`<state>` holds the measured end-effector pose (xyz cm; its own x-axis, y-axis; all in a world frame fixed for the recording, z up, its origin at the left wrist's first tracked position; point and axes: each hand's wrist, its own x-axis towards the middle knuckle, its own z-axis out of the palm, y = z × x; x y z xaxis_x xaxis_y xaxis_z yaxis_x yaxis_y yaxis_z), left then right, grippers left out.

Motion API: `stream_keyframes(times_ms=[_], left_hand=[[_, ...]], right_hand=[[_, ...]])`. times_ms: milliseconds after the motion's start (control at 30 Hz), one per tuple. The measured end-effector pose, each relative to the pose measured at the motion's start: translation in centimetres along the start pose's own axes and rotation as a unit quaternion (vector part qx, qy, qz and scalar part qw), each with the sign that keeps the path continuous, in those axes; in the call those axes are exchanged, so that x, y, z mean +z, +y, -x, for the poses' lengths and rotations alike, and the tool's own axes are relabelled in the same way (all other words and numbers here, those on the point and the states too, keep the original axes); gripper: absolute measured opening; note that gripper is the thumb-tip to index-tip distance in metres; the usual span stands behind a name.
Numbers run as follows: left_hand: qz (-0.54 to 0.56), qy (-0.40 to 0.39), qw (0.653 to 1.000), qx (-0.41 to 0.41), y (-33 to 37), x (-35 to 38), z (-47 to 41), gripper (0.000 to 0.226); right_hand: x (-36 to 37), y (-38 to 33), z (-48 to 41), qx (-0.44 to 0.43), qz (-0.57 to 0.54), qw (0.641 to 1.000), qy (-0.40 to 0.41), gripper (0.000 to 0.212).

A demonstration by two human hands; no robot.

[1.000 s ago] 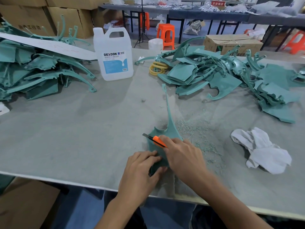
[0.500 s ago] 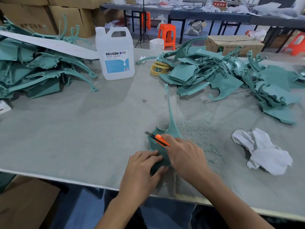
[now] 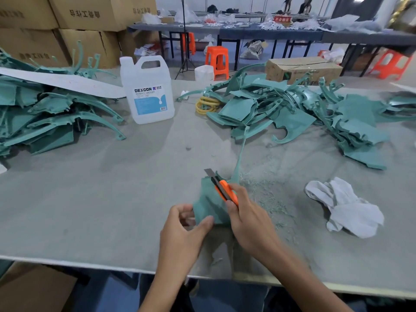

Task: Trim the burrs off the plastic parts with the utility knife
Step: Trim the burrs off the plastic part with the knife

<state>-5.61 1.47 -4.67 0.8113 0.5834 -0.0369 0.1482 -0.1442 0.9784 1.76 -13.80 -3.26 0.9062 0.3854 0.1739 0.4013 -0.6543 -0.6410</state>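
The teal plastic part (image 3: 209, 206) you're trimming sits well in front of the white jug (image 3: 148, 91) and to its right, near the table's (image 3: 90, 199) front edge, its thin arm reaching away from you. Your left hand (image 3: 184, 230) pinches its near corner between thumb and fingers; your right hand (image 3: 249, 219) is wrapped round the utility knife (image 3: 225, 190), blade out past the part's far edge. The danger is a slip: if the blade snags on a burr and jumps, or you pull it back towards you, it likely meets those pinching fingers. With so small a hold the part could twist and the blade gouge it. Shavings (image 3: 267, 194), farther right of the jug, may let it slide
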Motion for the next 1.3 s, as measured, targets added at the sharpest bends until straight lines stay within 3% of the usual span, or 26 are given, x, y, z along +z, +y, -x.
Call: stream_keyframes(times_ms=[100, 233, 333, 600, 967, 1300], left_hand=[[0.154, -0.022, 0.987, -0.029, 2.2, 0.3, 0.1, 0.034], [0.127, 0.076, 0.987, 0.064, 5.1, -1.0, -0.3, 0.020], [0.084, 0.125, 0.979, 0.134, 6.5, -2.5, -0.4, 0.021], [-0.107, 0.092, 0.966, 0.217, 5.4, -2.6, 0.5, 0.026], [-0.121, 0.068, 0.963, 0.232, 4.1, -2.8, 0.6, 0.015], [-0.134, 0.064, 0.965, 0.218, 3.3, -2.5, 1.5, 0.014]], right_hand=[[-0.2, -0.4, 0.3, 0.003, -0.066, 0.998, 0.022, 0.034], [-1.3, -1.5, 0.7, -0.021, -0.162, 0.985, 0.063, 0.032], [-2.4, -2.2, 1.4, -0.024, -0.180, 0.981, 0.069, 0.032], [-4.1, -3.0, 2.8, -0.046, -0.083, 0.995, 0.037, 0.025], [-6.2, -3.8, 2.2, -0.047, 0.057, 0.997, -0.019, 0.044], [-8.4, -1.2, -0.9, 0.051, 0.161, 0.986, 0.000, 0.034]])
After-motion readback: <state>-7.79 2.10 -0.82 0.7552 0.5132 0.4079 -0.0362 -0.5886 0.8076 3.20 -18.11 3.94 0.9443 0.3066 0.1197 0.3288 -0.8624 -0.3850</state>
